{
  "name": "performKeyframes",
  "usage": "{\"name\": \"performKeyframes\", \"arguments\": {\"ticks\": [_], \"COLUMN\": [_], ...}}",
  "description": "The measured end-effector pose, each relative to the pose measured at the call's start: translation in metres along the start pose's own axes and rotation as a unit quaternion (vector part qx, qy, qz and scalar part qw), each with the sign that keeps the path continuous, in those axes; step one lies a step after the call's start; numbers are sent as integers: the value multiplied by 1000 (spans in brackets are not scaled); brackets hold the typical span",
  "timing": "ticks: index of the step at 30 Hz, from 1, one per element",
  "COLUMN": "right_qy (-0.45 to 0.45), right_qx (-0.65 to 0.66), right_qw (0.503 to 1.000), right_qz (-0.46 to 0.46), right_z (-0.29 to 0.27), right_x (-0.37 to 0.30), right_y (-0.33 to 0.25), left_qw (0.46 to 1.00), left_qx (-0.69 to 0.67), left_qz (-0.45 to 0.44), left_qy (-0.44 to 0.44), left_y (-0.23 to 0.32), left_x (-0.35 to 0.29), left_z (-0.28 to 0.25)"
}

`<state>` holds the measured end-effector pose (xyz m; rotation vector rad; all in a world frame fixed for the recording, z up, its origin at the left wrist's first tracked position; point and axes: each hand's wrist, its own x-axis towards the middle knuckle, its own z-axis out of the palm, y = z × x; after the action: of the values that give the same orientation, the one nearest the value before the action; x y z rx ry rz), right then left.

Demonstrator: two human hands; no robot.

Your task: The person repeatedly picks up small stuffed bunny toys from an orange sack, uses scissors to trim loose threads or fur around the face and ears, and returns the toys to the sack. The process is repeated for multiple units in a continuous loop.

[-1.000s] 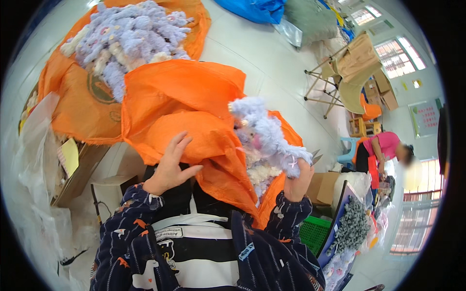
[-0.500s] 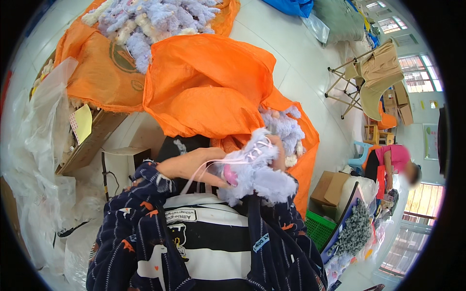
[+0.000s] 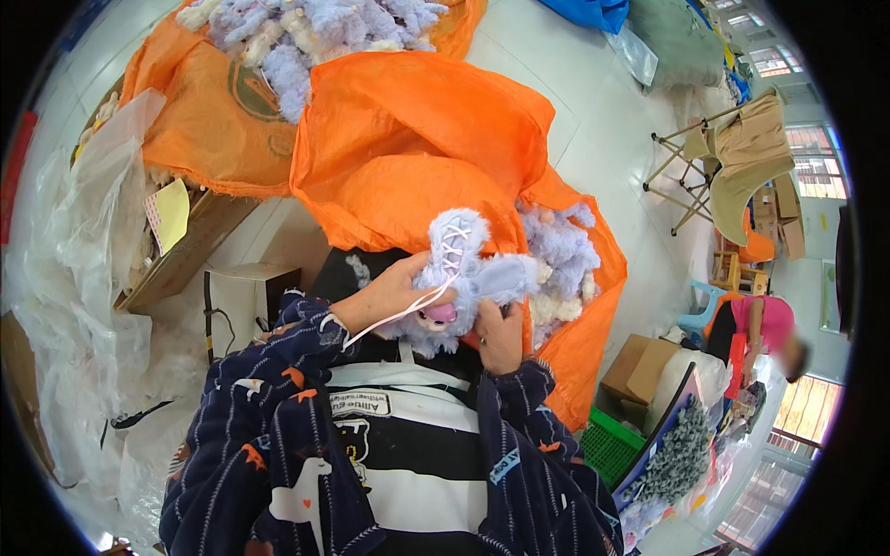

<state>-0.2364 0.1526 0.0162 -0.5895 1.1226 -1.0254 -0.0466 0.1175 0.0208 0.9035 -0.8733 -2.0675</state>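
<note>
A pale lavender plush toy with two long ears is between my hands over my lap. One ear points away from me and has white ribbon criss-crossed over it; the other stretches to the right. Loose pale pink ribbon ends trail to the left, and a shiny pink patch shows on the toy's face. My left hand is closed around the toy's left side by the laced ear, close to the ribbon. My right hand grips the toy's right side below the other ear, its fingertips partly hidden in the fur.
Beyond my knees lies an orange sack, with lavender plush pieces in its opening. More plush pieces are heaped at the far left. A green crate and a cardboard box stand at right, near a person in pink.
The plush toy has turned so its laced ear points away from me. My right hand has come down from behind that ear to the toy's right side. My left hand still holds it.
</note>
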Motion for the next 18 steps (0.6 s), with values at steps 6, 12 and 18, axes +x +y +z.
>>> {"name": "performKeyframes", "arguments": {"ticks": [6,12,18], "right_qy": [52,35,55], "right_qx": [-177,-69,34], "right_qw": [973,994,998], "right_qz": [-141,-73,-1], "right_z": [21,11,9], "right_x": [17,31,38], "right_y": [-2,-4,-38], "left_qw": [995,988,998], "left_qx": [-63,-46,31], "left_qz": [44,75,17], "left_qy": [66,124,-58], "left_y": [-10,-23,-6], "left_x": [9,12,17], "left_z": [-2,3,-13]}}
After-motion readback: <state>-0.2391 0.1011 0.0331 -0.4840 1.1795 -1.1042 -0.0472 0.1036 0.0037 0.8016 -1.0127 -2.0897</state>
